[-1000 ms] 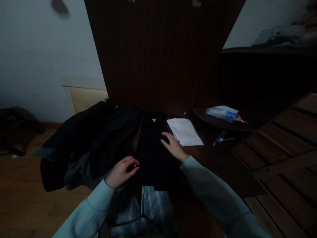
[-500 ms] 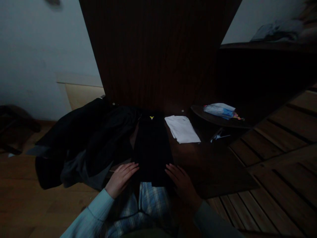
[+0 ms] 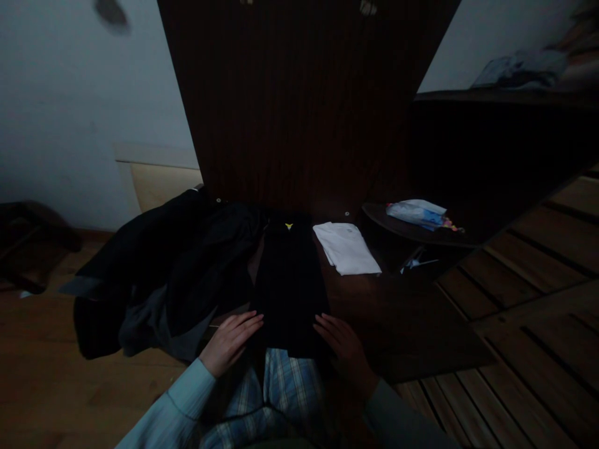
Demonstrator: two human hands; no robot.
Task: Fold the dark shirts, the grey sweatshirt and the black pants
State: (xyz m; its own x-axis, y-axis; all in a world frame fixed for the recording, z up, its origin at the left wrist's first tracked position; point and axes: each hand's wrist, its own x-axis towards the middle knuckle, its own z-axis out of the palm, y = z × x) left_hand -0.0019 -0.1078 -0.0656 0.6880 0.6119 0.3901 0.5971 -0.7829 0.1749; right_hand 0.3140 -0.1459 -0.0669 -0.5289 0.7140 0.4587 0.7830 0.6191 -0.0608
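A long, narrow piece of black folded clothing (image 3: 291, 280) lies flat on the dark wooden surface, with a small yellow mark near its far end. My left hand (image 3: 230, 342) rests at its near left edge, fingers stretched out and fingertips on the cloth. At the near right edge, my right hand (image 3: 344, 346) lies with its fingers extended over the fabric. Both thumbs are hard to make out in the dim light. Beyond my right hand, a folded white garment (image 3: 349, 248) sits on the same surface.
A heap of dark clothes (image 3: 163, 268) hangs over the left side. An upright dark wooden panel (image 3: 299, 112) stands behind. On the right, a rounded shelf (image 3: 374, 215) bears a white and blue plastic packet (image 3: 416, 213). Wooden slats (image 3: 552, 299) lie further right.
The whole view has shifted slightly, with things appearing a little lower and to the right. Both hands stay at the black clothing's near edges.
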